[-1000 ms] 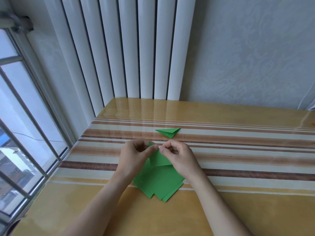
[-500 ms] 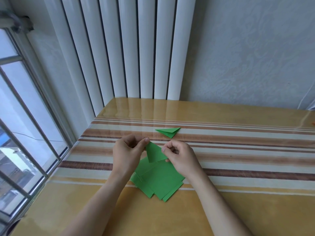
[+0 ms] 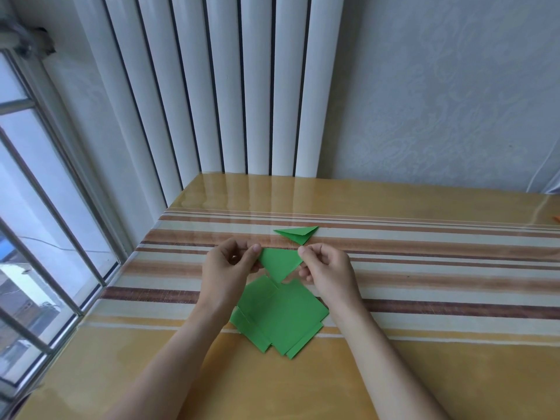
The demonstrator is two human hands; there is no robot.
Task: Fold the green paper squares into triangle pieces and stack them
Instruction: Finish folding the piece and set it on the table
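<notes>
Paper triangle [image 3: 280, 262] above the squares [image 3: 281, 316] is light, floppy; your left hand [image 3: 225, 268] and right hand [image 3: 328, 269] pinch its corners.

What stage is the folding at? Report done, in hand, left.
Done: one folded triangle lies alone on the striped table, so no stack yet. In hand: the left hand and right hand pinch the two corners of a green triangular piece. Left: the pile of flat green squares under the wrists.
</notes>
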